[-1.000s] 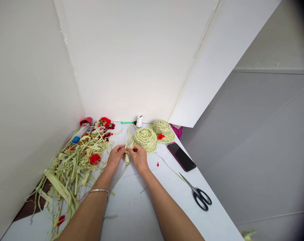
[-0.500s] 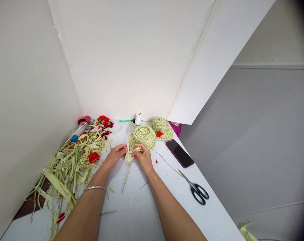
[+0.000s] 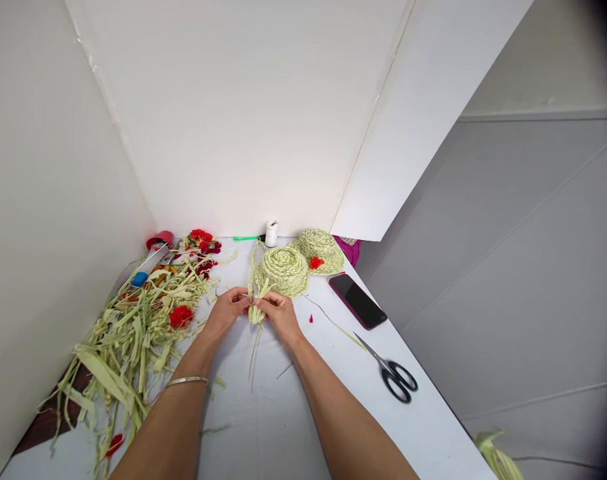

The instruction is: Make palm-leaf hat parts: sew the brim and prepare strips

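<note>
My left hand (image 3: pixel 230 309) is closed in a pinch at the lower end of a pale green braid (image 3: pixel 251 275) that looks plaited from dried husk. Against it, my right hand (image 3: pixel 280 315) pinches a bundle of husk strips (image 3: pixel 256 313). The strips fan out between the two hands, and one thin strand trails down over the table. Just beyond my fingers sits a coiled husk hat (image 3: pixel 283 269). A second husk hat (image 3: pixel 317 248) with a red flower (image 3: pixel 316 264) on it stands behind to the right.
Loose husk strips (image 3: pixel 128 347) are heaped on the left with a red flower (image 3: pixel 181 316) among them. Black-handled scissors (image 3: pixel 397 380) and a phone (image 3: pixel 357 301) lie on the right. A white thread spool (image 3: pixel 271 234) stands by the back wall; a needle (image 3: pixel 284 371) lies in front.
The strips at my right fingertips now stand up beside the braid, where before they stuck out to the right. My right hand has shifted slightly left, and the camera view has moved a little.
</note>
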`<state>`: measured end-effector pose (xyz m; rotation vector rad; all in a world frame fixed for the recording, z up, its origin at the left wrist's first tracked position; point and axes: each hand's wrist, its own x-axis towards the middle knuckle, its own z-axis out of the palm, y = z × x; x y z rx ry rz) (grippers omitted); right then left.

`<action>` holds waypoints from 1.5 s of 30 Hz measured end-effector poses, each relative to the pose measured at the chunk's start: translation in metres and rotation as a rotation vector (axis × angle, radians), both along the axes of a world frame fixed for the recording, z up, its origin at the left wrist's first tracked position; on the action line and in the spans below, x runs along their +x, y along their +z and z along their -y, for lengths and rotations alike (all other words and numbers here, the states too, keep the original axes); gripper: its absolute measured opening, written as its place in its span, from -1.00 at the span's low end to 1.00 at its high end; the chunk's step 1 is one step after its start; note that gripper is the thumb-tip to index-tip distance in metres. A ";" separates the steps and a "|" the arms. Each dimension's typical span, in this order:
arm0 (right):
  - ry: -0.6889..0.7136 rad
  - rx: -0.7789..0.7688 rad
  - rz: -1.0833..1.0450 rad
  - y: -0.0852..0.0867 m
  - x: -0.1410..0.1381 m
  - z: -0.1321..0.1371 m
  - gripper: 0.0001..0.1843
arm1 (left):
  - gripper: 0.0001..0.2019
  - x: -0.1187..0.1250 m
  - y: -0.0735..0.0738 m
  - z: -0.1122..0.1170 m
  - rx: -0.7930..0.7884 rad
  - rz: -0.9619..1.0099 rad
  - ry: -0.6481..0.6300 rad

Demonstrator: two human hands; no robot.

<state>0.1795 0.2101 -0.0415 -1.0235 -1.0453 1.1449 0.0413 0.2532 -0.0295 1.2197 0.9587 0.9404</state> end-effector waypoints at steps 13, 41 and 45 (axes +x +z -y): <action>0.021 -0.015 -0.148 0.003 0.004 0.004 -0.66 | -0.78 -0.002 0.016 0.007 0.196 -0.143 -0.127; -0.161 0.015 -0.195 0.003 0.006 -0.001 -0.66 | -0.75 0.005 0.054 0.023 0.798 -0.747 -0.160; -0.185 0.006 -0.250 0.005 0.008 0.000 -0.67 | -0.78 0.017 0.056 0.027 0.869 -0.766 -0.143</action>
